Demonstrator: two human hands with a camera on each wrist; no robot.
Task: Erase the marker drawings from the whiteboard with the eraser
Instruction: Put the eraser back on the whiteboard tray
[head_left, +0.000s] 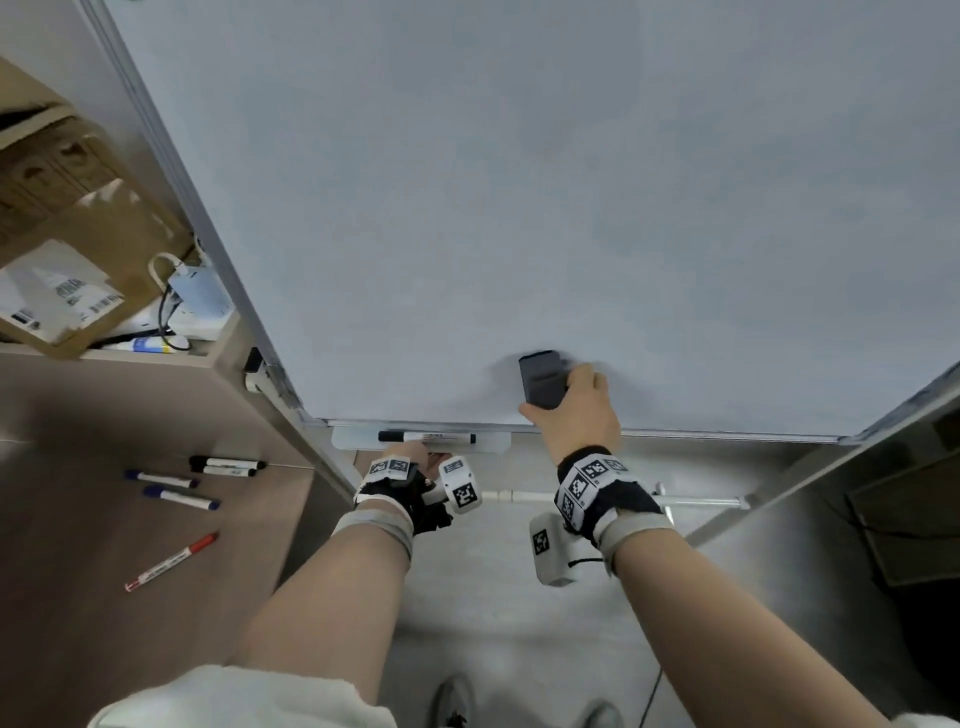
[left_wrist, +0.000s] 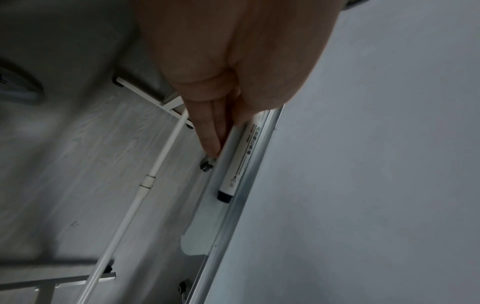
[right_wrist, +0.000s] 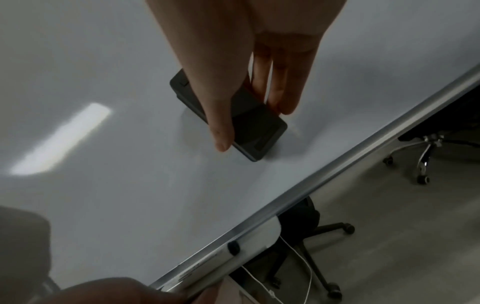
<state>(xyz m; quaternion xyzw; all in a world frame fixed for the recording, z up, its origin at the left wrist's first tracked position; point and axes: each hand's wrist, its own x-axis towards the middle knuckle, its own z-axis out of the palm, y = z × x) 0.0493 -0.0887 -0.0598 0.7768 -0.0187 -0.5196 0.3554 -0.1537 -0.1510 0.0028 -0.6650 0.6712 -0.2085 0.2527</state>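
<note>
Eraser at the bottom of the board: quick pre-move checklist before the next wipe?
1. Right hand grips the dark grey rectangular eraser: ok.
2. Eraser flat against the white whiteboard: ok in the right wrist view.
3. Marker drawings left on the board: none visible in the head view; faint smudges by the eraser, cannot tell.
4. Left hand steady on the pale plastic pen tray: ok, fingers touch its edge.
5. White black-capped marker lies in the tray, below the wiping path: ok.
</note>
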